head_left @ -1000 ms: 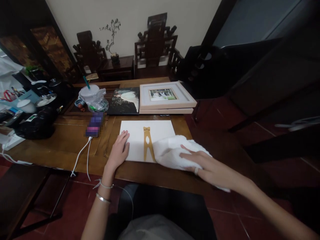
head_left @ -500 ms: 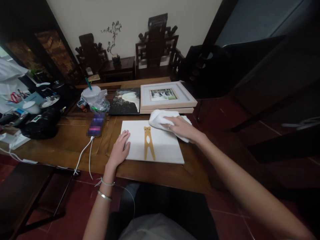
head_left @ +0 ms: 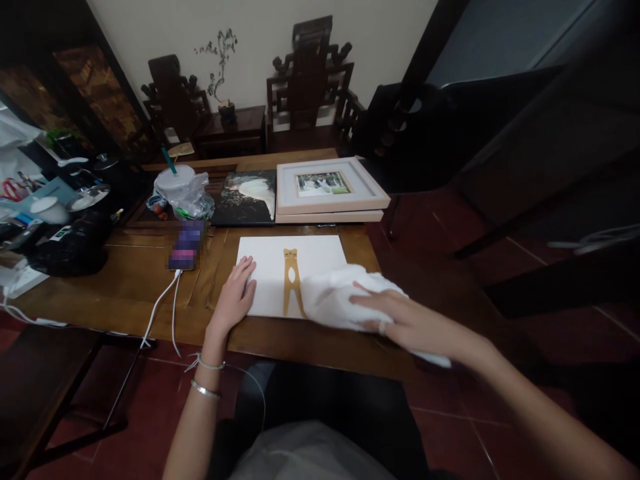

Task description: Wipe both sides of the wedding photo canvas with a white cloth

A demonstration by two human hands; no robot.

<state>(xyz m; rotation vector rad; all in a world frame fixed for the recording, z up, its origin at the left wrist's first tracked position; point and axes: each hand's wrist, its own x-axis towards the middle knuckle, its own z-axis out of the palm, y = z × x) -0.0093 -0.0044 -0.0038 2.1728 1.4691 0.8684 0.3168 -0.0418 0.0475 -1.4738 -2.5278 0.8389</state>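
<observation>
A white rectangular board (head_left: 263,270) lies flat near the front edge of the wooden table. On it rests a gold-coloured stand shape (head_left: 290,270) with a cat-like head and two splayed legs; whether it is attached I cannot tell. My left hand (head_left: 237,293) lies flat on the board's left edge, fingers stretched out. My right hand (head_left: 403,319) grips a bunched white cloth (head_left: 345,293) over the board's right front part, covering that corner. One end of the cloth trails below the hand.
Behind the board lie stacked pale picture frames (head_left: 333,217) and a dark photo panel (head_left: 245,200). A phone (head_left: 187,247) with a white cable (head_left: 157,311) is to the left. Farther left are a bagged cup (head_left: 175,180), a black camera (head_left: 70,243) and a white teacup (head_left: 50,210).
My right hand has drawn the cloth from the board's back right corner towards me, to its front right part. My left hand stays on the left edge. The view has shifted slightly.
</observation>
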